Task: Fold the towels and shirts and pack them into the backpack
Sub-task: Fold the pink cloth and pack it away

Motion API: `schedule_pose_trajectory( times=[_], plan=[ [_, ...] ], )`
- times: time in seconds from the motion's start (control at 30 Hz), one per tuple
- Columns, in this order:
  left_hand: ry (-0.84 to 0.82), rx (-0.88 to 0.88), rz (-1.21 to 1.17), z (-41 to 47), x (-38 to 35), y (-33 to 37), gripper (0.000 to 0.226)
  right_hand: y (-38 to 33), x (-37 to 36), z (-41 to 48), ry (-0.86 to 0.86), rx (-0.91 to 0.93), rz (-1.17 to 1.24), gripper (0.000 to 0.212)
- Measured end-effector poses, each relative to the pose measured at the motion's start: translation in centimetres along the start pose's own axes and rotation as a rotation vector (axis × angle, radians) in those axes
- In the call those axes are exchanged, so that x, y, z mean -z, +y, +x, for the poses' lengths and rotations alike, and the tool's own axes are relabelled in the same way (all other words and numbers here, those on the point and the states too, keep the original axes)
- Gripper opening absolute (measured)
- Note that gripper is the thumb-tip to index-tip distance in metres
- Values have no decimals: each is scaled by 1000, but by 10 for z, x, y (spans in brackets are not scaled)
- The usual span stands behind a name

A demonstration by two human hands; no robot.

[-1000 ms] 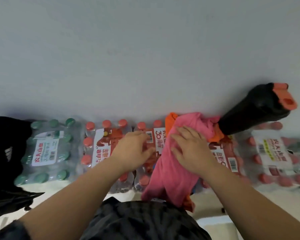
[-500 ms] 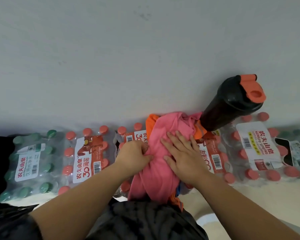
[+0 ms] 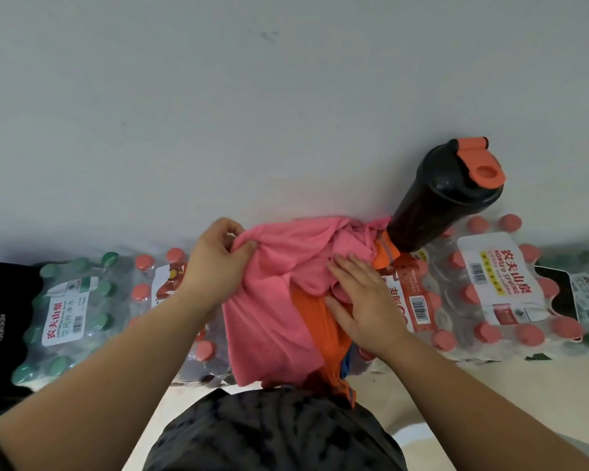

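Two cloths heaped, none folded yet: early folding step. Wall (image 3: 218,113) right behind, no room that way. Water packs (image 3: 490,283) underneath, bumpy, front edge dropping off. Black bag (image 3: 0,317) far left, maybe the backpack. Pink towel (image 3: 272,317) bunched over orange shirt (image 3: 323,321), up against shaker (image 3: 432,205). Left hand (image 3: 218,263) pinching towel's top-left edge. Right hand (image 3: 364,300) flat, fingers slightly spread, pressing heap. Next, likely: pull towel free leftward, clear of shaker.

A crumpled pink towel (image 3: 269,300) drapes over shrink-wrapped bottle packs (image 3: 490,294), its lower edge hanging down in front. An orange garment (image 3: 315,334) lies beneath it, partly uncovered.
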State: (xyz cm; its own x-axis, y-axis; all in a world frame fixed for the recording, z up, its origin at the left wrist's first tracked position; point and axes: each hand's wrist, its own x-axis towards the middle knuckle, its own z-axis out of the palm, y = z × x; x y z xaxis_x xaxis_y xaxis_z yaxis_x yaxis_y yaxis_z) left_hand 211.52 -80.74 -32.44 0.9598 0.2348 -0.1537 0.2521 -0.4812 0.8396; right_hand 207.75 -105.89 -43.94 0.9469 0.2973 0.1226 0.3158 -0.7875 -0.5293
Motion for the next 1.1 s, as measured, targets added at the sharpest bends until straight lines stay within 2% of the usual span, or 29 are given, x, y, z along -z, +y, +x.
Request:
schedule_pose_trajectory(
  times=[0.07,0.13,0.2,0.37,0.57,0.73,0.8,0.9,0.97,1.03,1.1],
  plan=[
    [31,-35,226,14,12,-3,16,-2,1,2,-32,7,-60,72],
    [26,-85,630,20,21,-11,44,-4,2,4,-46,-7,-112,74],
    [6,-193,806,16,19,-21,58,-9,4,8,-31,-27,-137,69],
    [-201,-240,820,-19,-11,-40,34,-21,14,21,107,7,-133,46],
    [-156,-177,705,-21,-7,-54,40,-36,25,49,-119,47,-276,48],
    [-164,-265,657,-29,26,-62,22,-38,30,77,-151,76,-378,50],
    [-138,-258,637,-33,47,-62,21,-46,34,82,-78,111,-298,43],
    [-55,-220,554,-39,84,-63,15,-76,49,82,46,206,-37,30],
    [-40,-193,391,-48,101,-56,26,-107,62,78,49,250,129,22],
    [-90,-194,232,-57,104,-42,47,-141,72,71,42,296,210,18],
    [-128,-269,180,-63,100,-29,52,-173,77,64,24,331,268,18]
  ],
)
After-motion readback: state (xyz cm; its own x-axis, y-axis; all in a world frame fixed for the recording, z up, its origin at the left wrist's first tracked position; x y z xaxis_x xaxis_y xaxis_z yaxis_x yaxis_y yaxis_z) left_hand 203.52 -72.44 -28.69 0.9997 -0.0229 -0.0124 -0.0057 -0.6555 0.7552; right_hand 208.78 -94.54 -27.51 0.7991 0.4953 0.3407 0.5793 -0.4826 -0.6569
